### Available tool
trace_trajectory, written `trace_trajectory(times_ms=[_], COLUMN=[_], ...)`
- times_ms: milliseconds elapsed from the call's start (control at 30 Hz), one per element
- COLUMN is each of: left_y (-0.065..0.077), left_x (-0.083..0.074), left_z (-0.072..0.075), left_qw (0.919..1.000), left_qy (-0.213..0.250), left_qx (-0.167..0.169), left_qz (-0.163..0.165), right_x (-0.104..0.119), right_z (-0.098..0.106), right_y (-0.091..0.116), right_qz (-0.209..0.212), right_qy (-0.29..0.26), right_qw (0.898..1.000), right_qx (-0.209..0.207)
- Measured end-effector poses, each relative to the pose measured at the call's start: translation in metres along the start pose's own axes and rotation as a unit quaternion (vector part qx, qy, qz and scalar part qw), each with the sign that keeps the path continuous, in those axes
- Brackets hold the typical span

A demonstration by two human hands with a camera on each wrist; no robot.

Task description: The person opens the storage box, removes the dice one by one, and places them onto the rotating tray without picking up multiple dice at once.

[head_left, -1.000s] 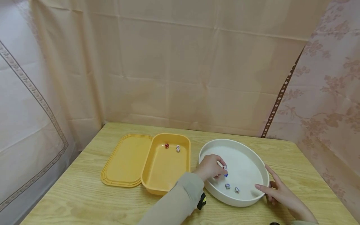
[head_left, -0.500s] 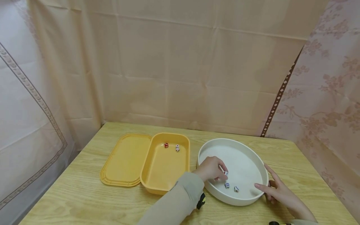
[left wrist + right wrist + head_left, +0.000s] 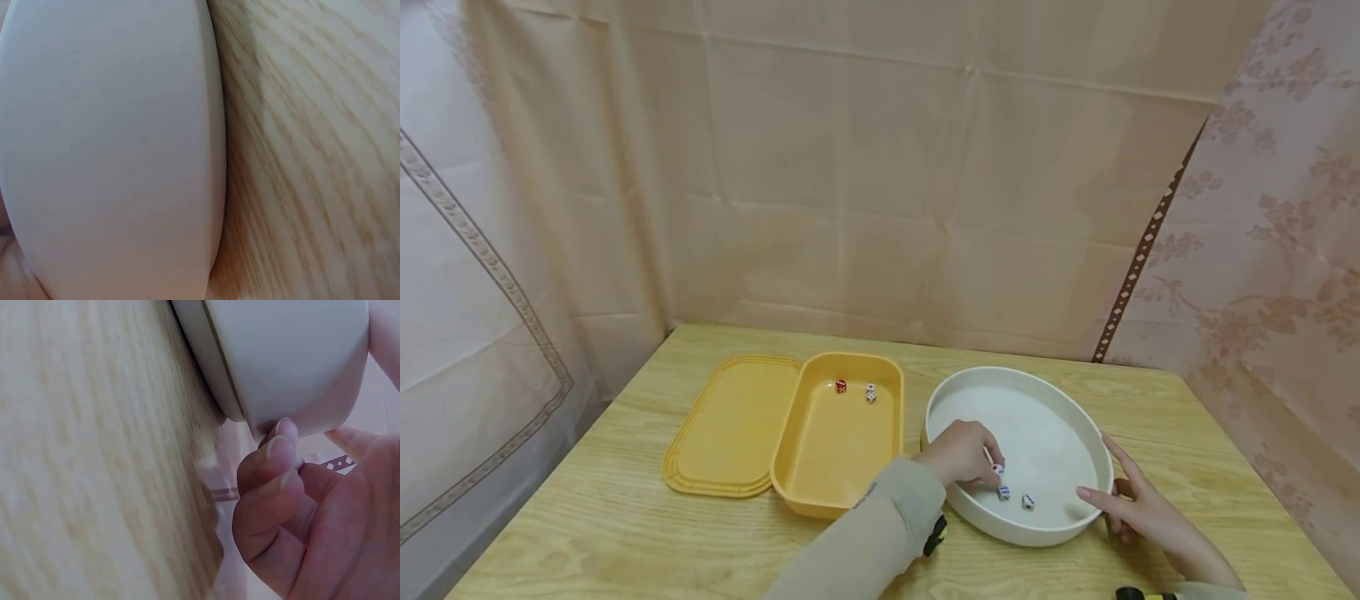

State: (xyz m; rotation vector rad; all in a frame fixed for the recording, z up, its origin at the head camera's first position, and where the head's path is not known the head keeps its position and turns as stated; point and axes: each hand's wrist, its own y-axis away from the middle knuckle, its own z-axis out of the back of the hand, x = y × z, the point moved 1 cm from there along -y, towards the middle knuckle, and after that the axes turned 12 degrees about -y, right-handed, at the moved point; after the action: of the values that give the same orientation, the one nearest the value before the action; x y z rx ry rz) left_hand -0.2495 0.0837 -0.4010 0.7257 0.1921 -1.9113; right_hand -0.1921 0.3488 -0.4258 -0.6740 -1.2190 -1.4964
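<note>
At lower right, left hand pinches die, right hand grips tray; apparent pickup step, next calling for a clean lift.

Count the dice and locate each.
6 visible: red die, two white dice in the yellow box; in the white tray, two loose dice, one die at the left hand, which may hide more.
</note>
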Motion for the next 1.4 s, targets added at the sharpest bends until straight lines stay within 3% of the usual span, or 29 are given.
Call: trace_trajectory(times_ms=[467, 733, 1167, 1400], left_y=[0.0010, -0.0008, -0.0023, 0.0012], left_x=[-0.0026, -0.0048, -0.0002, -0.0005], left_z=[0.0001, -0.0006, -0.0013, 0.0037], left_qw=[0.9996, 0.9976, 0.9996, 0.9999], left_qy=[-0.014, -0.051, -0.025, 0.008], left_qx=[0.014, 0.022, -0.010, 0.000], left_qz=[0.021, 0.040, 0.012, 0.006], right_x=[0.0007, 0.0007, 0.0024, -0.0001], right_z=[0.0002, 0.0008, -0.0007, -0.0009], right_y=[0.0004, 0.0012, 0.0018, 0.0002], right_qz=[-0.004, -0.008, -0.017, -0.019], right_qy=[-0.010, -0.013, -0.016, -0.015], right_qw=[1.000, 1.000, 1.000, 1.000], right_qx=[0.000, 0.003, -0.001, -0.006])
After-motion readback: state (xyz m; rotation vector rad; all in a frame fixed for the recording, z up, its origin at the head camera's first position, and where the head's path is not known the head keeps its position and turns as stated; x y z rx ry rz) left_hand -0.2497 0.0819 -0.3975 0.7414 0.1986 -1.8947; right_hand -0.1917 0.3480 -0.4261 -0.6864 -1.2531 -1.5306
